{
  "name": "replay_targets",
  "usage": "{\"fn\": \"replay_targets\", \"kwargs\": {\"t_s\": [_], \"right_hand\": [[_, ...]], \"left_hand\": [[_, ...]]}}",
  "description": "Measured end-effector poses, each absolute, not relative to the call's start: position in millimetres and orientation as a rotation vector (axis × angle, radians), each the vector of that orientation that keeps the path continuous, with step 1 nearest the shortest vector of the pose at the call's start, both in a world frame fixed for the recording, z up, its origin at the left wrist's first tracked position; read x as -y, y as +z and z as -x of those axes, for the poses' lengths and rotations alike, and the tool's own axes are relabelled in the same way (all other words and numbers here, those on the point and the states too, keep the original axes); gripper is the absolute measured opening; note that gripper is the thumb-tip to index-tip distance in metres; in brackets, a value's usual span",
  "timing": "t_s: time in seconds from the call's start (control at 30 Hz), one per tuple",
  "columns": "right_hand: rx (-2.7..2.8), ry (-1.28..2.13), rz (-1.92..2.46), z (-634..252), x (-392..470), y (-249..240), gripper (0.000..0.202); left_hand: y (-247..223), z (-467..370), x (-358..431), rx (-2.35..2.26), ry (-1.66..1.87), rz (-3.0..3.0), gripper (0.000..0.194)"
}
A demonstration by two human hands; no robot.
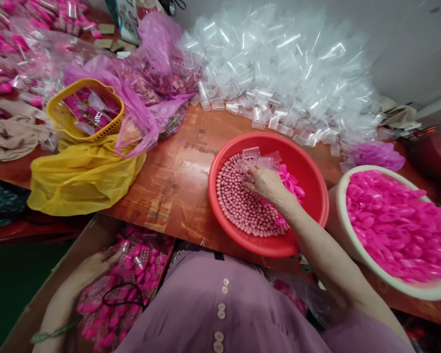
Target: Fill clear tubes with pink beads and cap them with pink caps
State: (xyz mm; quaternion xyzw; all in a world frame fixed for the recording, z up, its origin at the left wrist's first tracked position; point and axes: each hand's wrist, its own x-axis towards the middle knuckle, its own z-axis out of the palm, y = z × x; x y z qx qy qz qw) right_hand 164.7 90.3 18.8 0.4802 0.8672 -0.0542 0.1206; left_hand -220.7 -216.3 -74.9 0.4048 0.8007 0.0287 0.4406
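My right hand [267,184] reaches into a red basin [316,220], fingers bent and pressed together at the small pink beads [238,196]. Clear plastic tubes [250,154] lie just beyond its fingertips; what the fingers pinch is hidden. Bright pink plastic pieces [292,182] lie beside and partly under this hand. Down at the left, my left hand [97,268] is over a cardboard box [55,279], fingers stretched and somewhat blurred. Beneath it are many bright pink items with clear parts [132,269]. A dark cord loop [123,295] lies on them.
A large heap of clear plastic tubes [279,68] covers the back of the wooden table [176,166]. At right stands a white tub [338,211] of pink pieces. To the left are a yellow basket [55,115], a yellow bag [84,179] and a pink bag [158,44].
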Motion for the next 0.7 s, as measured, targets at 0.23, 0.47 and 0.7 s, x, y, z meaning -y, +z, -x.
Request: {"fn": "replay_targets", "kwargs": {"t_s": [0.23,0.47,0.7], "right_hand": [[-2.565,-0.307,-1.41,-166.8,-80.0,15.4,0.028],[-2.356,-0.322,-1.501,-166.5,-81.5,8.0,0.034],[-2.325,-0.286,-1.252,-170.0,-67.7,16.3,0.023]], "left_hand": [[17.4,136.4,122.4,-1.564,0.546,-1.213,0.038],[-5.4,40.4,18.7,-1.486,1.494,-1.551,0.028],[-35.0,14.7,-26.9,-1.438,1.478,-1.986,0.034]]}}
